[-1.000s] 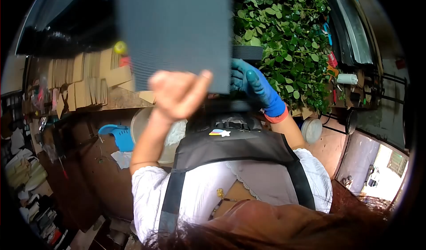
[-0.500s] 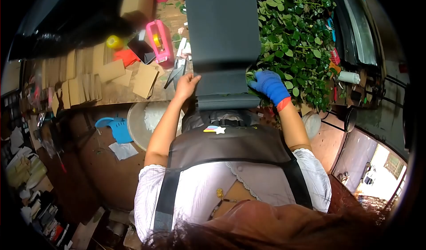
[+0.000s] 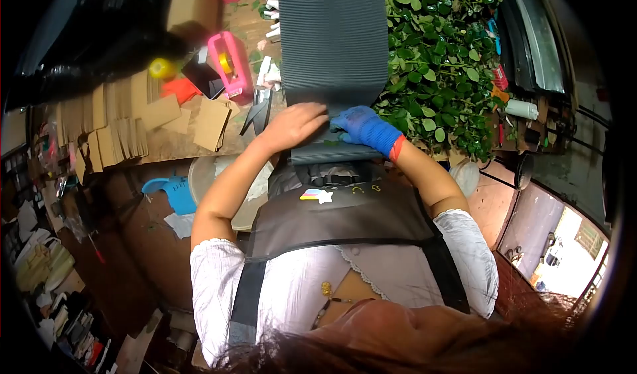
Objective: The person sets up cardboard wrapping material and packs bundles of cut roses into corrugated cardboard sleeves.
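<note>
A long grey ribbed sheet (image 3: 335,39) lies flat on the bench, and its near end curves over the front edge in a rounded fold. My bare left hand (image 3: 295,123) rests over the sheet's near part, fingers extended toward the middle and blurred at the tips. Beside it, my right hand (image 3: 358,127), in a blue glove, lies on the same part with its fingers loosely bent and nothing visible in them. Small green leaf bits (image 3: 332,143) lie just below the gloved fingers. Leafy green stems (image 3: 441,69) are piled against the sheet's right side.
Left of the sheet are scissors (image 3: 257,112), a pink tape dispenser (image 3: 229,65), yellow tape (image 3: 161,68) and cardboard pieces (image 3: 212,122). A white roll (image 3: 521,109) lies at the right. Below the bench are a round tub (image 3: 206,175) and a blue plastic item (image 3: 176,193).
The raised, blurred grey sheet has come down flat on the bench. Both hands have then moved inward from its side edges to its near middle, close together.
</note>
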{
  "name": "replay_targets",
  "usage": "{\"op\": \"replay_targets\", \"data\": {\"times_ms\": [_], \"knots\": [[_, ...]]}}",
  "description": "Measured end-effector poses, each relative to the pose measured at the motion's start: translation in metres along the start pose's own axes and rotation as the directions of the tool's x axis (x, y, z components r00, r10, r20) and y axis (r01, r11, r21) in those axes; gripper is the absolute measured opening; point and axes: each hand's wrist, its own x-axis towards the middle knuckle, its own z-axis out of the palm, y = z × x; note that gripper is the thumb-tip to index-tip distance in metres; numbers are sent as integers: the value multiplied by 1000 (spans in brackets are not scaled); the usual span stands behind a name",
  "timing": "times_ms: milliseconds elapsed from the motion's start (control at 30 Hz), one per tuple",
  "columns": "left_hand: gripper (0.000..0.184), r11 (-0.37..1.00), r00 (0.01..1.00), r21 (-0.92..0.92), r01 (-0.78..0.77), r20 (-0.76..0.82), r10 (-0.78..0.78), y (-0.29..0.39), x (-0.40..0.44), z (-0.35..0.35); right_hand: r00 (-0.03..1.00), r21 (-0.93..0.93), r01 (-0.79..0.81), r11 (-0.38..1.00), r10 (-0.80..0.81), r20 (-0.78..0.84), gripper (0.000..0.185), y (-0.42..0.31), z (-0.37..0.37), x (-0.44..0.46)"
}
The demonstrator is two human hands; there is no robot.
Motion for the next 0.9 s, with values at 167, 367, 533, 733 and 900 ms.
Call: {"op": "replay_targets", "data": {"times_ms": [167,367,533,733,900], "knots": [[75,970,956,157,186,197,-216,-9,-3,52,999,15,-41,999,40,35,28,-2,-4,-2],[68,978,970,40,203,130,-207,-12,-12,63,808,-144,160,976,-214,-549,32,-56,-56,-11],[63,965,943,87,248,206,-261,-7,-6,56,814,-167,-316,934,177,-553,46,-59,-68,58],[71,954,908,39,298,296,-296,-7,-7,58,991,-220,-101,970,80,-105,51,-62,-131,81],[65,940,939,15,342,-45,-341,-6,-23,81,656,-180,526,831,-532,-535,50,-149,-76,156]]}}
